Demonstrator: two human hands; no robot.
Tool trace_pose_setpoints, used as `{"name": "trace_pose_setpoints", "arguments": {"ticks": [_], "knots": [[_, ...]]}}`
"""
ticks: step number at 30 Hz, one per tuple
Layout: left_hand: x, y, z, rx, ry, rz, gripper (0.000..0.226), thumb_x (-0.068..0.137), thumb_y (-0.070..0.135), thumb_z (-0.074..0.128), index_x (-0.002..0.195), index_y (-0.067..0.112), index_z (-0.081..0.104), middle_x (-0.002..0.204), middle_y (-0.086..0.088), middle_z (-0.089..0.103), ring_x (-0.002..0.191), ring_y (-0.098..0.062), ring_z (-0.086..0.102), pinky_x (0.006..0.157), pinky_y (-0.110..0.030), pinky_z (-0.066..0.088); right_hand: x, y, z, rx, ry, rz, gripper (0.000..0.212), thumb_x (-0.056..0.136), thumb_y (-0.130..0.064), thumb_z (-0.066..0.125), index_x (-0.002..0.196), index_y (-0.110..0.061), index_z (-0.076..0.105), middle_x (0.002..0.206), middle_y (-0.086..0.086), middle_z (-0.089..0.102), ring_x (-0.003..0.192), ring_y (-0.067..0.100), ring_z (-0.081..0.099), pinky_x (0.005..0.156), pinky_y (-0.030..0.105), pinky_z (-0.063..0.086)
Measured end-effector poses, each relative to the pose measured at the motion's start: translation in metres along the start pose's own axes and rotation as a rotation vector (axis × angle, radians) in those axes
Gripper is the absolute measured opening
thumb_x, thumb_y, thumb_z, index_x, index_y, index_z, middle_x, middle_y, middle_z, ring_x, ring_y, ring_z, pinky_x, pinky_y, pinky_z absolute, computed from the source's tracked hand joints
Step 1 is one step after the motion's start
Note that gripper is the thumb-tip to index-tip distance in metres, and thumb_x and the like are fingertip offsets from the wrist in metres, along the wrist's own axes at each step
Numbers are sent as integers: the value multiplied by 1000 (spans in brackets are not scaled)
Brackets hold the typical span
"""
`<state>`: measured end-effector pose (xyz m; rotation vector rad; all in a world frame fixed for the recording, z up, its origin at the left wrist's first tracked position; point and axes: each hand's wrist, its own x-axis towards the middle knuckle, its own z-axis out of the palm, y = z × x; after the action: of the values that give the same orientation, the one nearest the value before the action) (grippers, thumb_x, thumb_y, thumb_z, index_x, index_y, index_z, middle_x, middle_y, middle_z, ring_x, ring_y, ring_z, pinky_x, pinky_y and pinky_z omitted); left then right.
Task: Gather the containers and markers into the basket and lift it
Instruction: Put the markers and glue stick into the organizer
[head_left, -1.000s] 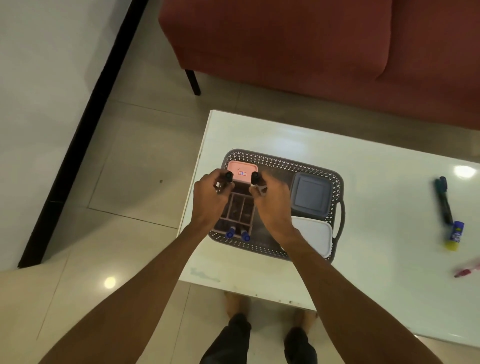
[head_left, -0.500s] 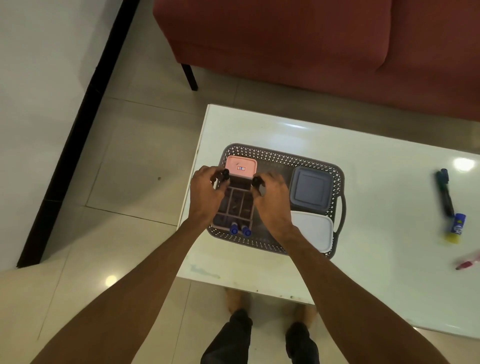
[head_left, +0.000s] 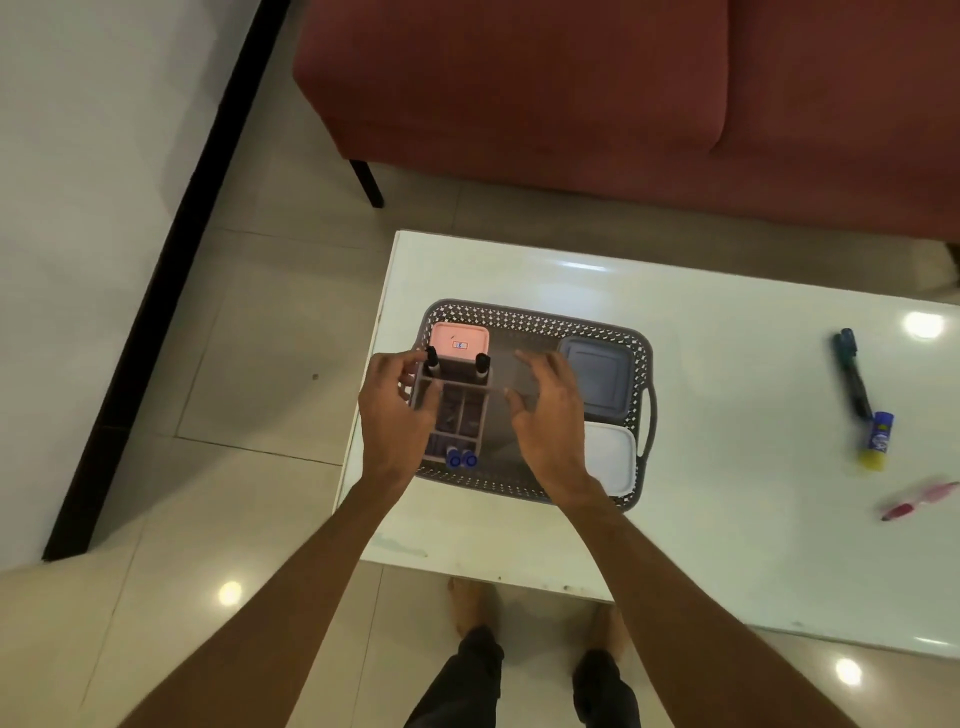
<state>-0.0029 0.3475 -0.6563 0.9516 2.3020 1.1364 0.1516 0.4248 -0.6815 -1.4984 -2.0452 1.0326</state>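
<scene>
A grey perforated basket (head_left: 535, 322) sits at the left end of the white table (head_left: 727, 545). Inside it are a pink container (head_left: 460, 338), a blue-grey container (head_left: 597, 374), a white container (head_left: 610, 457) and a divided organizer (head_left: 460, 410). Two black markers (head_left: 431, 359) (head_left: 482, 365) stand upright at the organizer's far end, and two blue-capped markers (head_left: 462, 460) stand at its near end. My left hand (head_left: 395, 415) hovers at the organizer's left side, fingertips beside the left black marker, holding nothing. My right hand (head_left: 550, 415) is spread over the basket's middle, apart from the markers.
On the table's right side lie a dark marker (head_left: 852, 374), a blue and yellow glue stick (head_left: 878, 441) and a pink marker (head_left: 919, 500). A red sofa (head_left: 571, 104) stands behind the table. Tiled floor and my feet show beyond the near table edge.
Both hands held the black markers over the organizer before. Now the markers stand in it, and my right hand has let go and drawn back to the right; my left fingers have loosened.
</scene>
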Motion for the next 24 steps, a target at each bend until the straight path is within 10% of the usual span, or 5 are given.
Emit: {"name": "trace_pose_setpoints", "arguments": {"ticks": [24], "knots": [[-149, 190, 289, -163, -517, 193, 27, 79, 9, 76, 101, 22, 68, 96, 7, 64, 81, -10, 62, 68, -22, 52, -65, 226, -271, 195, 592, 345, 29, 88, -9, 67, 114, -23, 65, 113, -9, 59, 93, 13, 61, 69, 30, 52]]}}
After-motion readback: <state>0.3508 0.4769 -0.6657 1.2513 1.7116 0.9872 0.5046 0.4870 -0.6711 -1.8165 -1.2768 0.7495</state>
